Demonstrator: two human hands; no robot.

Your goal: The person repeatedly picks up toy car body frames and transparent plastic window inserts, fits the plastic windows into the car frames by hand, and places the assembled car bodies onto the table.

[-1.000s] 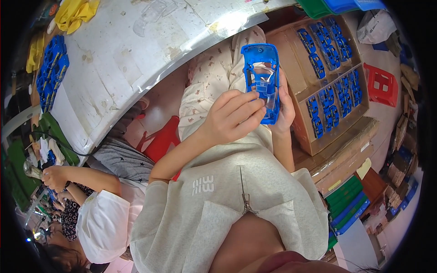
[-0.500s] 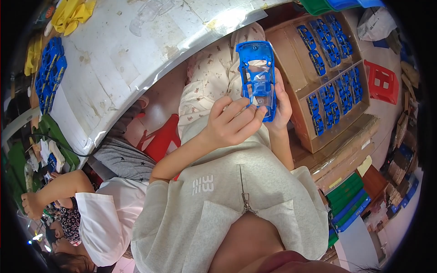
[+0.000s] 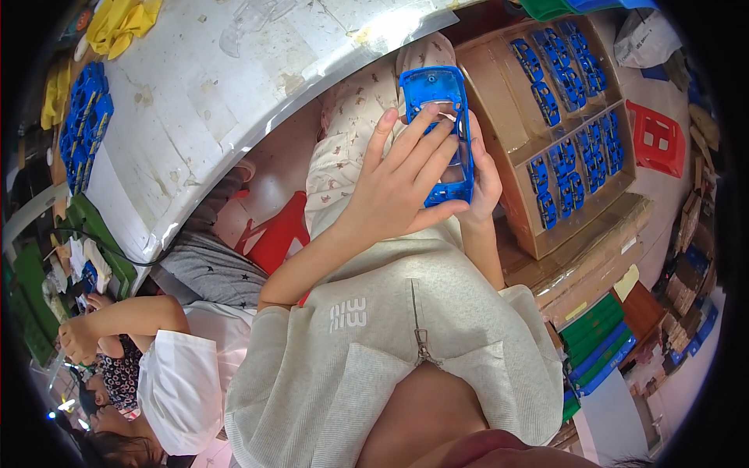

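Note:
A blue plastic toy car body (image 3: 434, 81) is held above my lap, with its hollow inside facing up. My right hand (image 3: 485, 175) grips it along its right side, fingers curled round the edge. Across the opening lies my left hand (image 3: 402, 175), its fingers stretched and spread, fingertips reaching into the shell and thumb near the lower end. A clear plastic window piece (image 3: 455, 158) sits inside the shell. The left fingers hide most of it.
To the right stands a cardboard box (image 3: 499, 117) holding rows of blue toy car parts (image 3: 562, 70). A white worktable (image 3: 195, 101) curves ahead, with stacked blue parts (image 3: 86, 125) at its left. A co-worker (image 3: 183, 390) sits left; red stools (image 3: 277, 230) stand nearby.
My left hand has gone from a pinch on the clear piece to spread fingers laid over the car body. The co-worker's arm has shifted right.

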